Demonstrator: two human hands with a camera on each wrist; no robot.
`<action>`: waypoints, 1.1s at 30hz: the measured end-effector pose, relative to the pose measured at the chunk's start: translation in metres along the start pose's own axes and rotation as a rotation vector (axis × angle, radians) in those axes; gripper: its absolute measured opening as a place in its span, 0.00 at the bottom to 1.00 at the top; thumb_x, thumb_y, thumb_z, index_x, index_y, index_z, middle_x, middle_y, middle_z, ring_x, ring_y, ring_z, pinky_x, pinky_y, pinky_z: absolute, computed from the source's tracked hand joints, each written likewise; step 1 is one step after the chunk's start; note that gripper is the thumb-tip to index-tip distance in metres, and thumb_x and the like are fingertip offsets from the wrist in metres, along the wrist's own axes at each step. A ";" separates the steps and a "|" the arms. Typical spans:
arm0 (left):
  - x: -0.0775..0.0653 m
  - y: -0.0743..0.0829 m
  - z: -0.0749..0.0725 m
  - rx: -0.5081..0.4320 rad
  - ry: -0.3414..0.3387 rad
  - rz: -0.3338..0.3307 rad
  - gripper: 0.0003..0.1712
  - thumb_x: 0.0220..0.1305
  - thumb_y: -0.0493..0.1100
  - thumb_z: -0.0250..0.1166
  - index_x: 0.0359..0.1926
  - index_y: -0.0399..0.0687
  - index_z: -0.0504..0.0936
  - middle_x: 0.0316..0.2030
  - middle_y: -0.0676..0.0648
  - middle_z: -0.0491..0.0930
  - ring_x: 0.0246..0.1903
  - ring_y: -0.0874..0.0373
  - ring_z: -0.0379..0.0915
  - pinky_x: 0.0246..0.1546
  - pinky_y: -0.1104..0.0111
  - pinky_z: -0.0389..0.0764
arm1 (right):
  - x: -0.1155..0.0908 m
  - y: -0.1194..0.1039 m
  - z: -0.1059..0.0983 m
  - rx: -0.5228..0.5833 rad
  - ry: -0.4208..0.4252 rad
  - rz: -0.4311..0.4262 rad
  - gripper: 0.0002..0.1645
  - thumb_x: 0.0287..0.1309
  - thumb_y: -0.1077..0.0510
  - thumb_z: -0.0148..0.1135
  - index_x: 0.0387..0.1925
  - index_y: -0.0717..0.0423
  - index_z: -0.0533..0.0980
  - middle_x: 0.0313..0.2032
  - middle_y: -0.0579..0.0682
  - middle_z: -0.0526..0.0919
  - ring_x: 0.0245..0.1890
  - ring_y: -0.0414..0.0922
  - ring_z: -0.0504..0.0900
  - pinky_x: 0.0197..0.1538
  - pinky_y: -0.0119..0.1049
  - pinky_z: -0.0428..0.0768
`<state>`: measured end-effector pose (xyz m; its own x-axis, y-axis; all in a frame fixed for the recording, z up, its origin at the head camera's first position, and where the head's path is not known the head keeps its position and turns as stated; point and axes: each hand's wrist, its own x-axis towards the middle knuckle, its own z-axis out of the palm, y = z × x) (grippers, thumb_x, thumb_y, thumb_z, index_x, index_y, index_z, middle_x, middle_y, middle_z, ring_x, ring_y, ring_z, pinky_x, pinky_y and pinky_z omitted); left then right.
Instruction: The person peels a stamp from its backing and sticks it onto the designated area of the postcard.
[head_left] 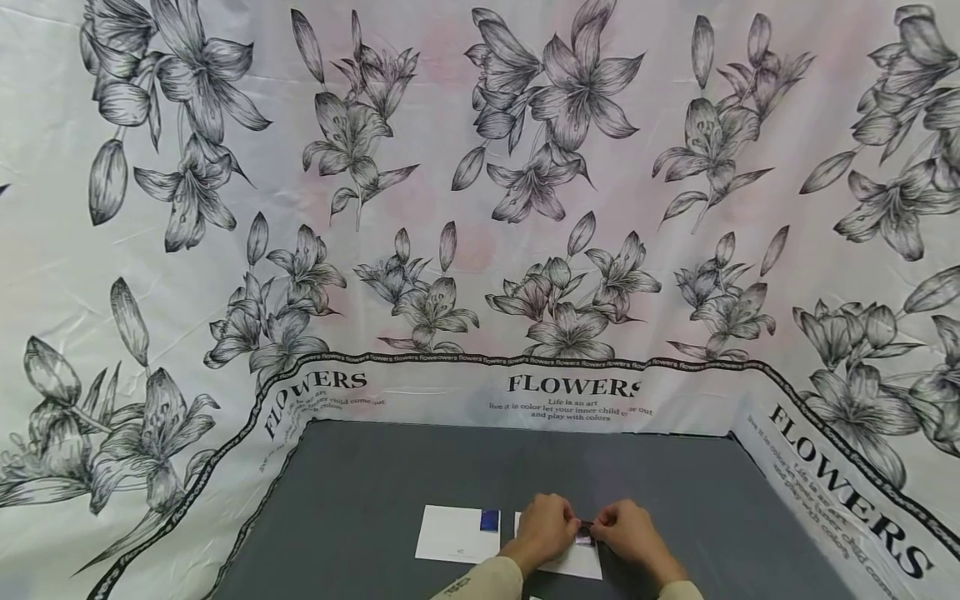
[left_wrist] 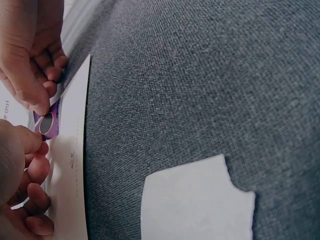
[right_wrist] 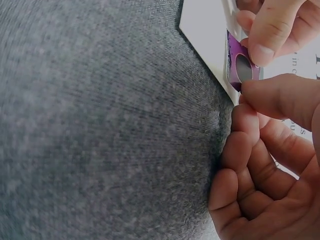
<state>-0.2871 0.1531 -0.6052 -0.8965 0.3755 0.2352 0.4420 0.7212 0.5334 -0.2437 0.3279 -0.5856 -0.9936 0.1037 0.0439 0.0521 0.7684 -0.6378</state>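
Note:
A small purple piece with a dark oval [right_wrist: 243, 67] is pinched between the thumbs and fingers of both hands. In the head view my left hand [head_left: 550, 525] grips its left side and my right hand [head_left: 628, 528] its right side, fingertips close together. They are over the upper right part of a white card [head_left: 573, 563], which lies flat and is partly hidden by the left hand. The left wrist view shows the purple piece [left_wrist: 54, 111] raised at an angle over the card, the fingertips covering its ends.
Left of the hands lies another white card [head_left: 450, 533] with a blue rectangle [head_left: 490, 520] in its upper right corner. A white paper piece with a notched corner [left_wrist: 195, 205] is on the grey tabletop [head_left: 375, 467]. Behind hangs a flower-printed curtain [head_left: 435, 400].

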 end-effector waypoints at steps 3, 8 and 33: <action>0.001 -0.001 0.003 0.016 0.013 -0.003 0.08 0.64 0.48 0.78 0.27 0.58 0.91 0.25 0.59 0.84 0.25 0.66 0.77 0.28 0.68 0.76 | 0.000 -0.004 0.000 -0.008 -0.002 0.014 0.13 0.54 0.62 0.77 0.20 0.51 0.80 0.20 0.40 0.76 0.23 0.40 0.71 0.29 0.34 0.67; -0.001 0.000 0.001 0.012 0.028 -0.010 0.08 0.62 0.47 0.79 0.27 0.57 0.91 0.25 0.57 0.85 0.26 0.65 0.78 0.28 0.67 0.77 | 0.000 -0.004 -0.001 -0.005 0.011 -0.023 0.13 0.54 0.62 0.78 0.20 0.51 0.80 0.20 0.40 0.77 0.23 0.41 0.72 0.29 0.35 0.68; 0.000 -0.001 0.004 0.059 0.043 0.009 0.13 0.61 0.49 0.80 0.22 0.59 0.88 0.23 0.57 0.83 0.24 0.64 0.78 0.26 0.67 0.77 | 0.014 0.033 0.023 -0.031 0.116 -0.117 0.15 0.47 0.58 0.77 0.15 0.43 0.78 0.17 0.35 0.77 0.20 0.37 0.72 0.26 0.36 0.70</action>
<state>-0.2876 0.1550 -0.6088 -0.8925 0.3574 0.2751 0.4497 0.7518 0.4823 -0.2584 0.3404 -0.6238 -0.9751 0.0829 0.2058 -0.0586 0.7985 -0.5991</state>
